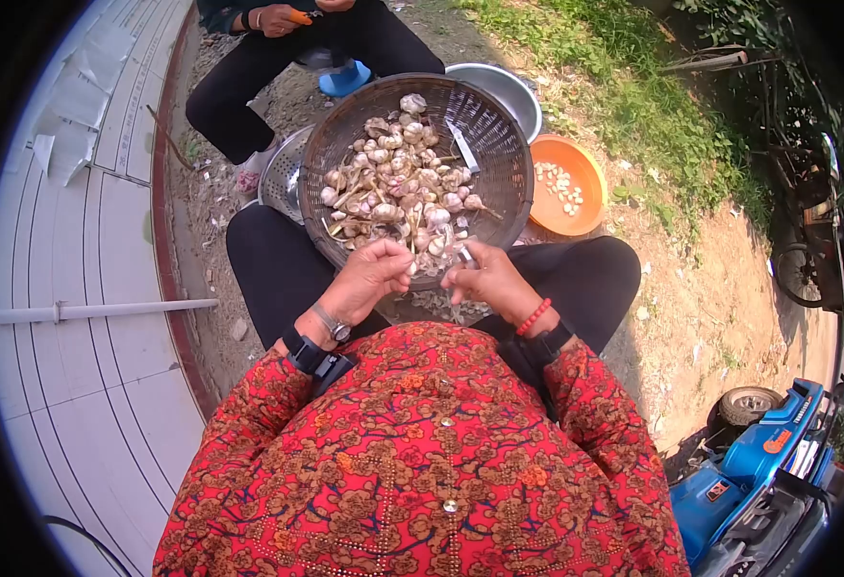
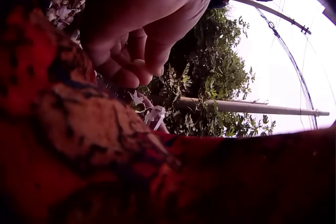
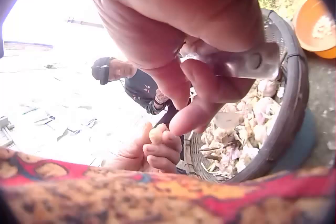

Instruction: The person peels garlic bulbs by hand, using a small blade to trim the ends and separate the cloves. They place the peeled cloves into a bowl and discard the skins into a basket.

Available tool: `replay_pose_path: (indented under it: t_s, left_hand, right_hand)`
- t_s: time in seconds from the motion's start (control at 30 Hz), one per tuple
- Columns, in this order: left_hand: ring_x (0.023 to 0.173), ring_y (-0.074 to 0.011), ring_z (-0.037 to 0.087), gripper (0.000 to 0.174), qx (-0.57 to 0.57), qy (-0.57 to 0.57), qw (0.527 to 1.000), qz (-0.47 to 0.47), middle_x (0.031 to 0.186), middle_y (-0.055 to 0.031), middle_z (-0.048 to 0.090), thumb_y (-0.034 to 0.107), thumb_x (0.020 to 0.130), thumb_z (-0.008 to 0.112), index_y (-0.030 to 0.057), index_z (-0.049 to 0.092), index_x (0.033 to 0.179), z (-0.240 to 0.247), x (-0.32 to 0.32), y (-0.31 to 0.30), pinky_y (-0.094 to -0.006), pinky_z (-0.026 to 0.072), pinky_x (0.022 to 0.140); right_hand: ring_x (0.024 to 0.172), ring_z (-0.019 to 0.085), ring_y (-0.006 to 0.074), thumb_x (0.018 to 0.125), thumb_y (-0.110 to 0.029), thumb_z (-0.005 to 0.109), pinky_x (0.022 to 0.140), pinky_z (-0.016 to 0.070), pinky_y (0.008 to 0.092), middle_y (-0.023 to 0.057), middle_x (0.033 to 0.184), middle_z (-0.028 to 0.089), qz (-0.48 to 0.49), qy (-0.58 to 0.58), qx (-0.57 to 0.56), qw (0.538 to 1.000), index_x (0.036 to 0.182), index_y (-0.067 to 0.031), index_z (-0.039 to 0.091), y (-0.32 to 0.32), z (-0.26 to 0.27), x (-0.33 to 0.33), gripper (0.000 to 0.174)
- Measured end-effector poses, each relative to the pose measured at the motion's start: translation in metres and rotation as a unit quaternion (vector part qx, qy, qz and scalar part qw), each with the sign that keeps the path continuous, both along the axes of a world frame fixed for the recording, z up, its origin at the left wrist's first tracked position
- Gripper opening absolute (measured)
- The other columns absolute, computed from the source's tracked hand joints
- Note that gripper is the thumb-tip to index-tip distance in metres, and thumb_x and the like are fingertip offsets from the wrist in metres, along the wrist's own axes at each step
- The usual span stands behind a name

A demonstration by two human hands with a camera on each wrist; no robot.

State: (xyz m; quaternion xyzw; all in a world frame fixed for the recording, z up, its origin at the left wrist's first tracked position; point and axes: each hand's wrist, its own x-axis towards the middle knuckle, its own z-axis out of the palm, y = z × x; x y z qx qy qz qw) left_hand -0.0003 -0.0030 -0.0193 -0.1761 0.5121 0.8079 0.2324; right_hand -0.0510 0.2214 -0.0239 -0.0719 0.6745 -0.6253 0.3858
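My left hand (image 1: 374,274) pinches a small pale garlic clove (image 1: 412,269) between thumb and fingertips, over the near rim of a dark woven basket (image 1: 318,159). Close beside it, my right hand (image 1: 492,281) grips a shiny metal tool (image 3: 252,62) with a rounded, holed end; its other end is hidden in the fingers. In the right wrist view the fingertips of both hands almost meet. Many garlic bulbs (image 1: 393,178) with dry stalks fill the middle of the basket. A knife (image 1: 462,146) lies on the basket's right side.
An orange basin (image 1: 590,197) with peeled cloves (image 1: 558,188) stands right of the basket. Behind are a metal basin (image 1: 508,91) and, at left, a perforated metal bowl (image 1: 283,178). Another person (image 1: 297,58) sits opposite. A blue vehicle (image 1: 758,462) is at lower right.
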Motion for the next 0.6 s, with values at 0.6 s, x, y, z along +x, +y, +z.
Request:
replay_pose_path:
  t_s: [0.6]
  left_hand:
    - [0.067,-0.0065,0.056,0.034,-0.062,0.026,0.988,-0.142,0.08,0.0014,0.057,0.01,0.089,0.063,0.0061,0.053,0.121,0.011,-0.011,0.018,-0.0213,0.0473,0.06]
  right_hand:
    - [0.058,0.059,0.0119,0.079,0.001,0.066,0.054,0.0484,0.0283,0.0073,0.074,0.06,0.038,0.098,0.014,0.994,0.137,0.0019,0.039,0.005,0.001,0.007,0.065]
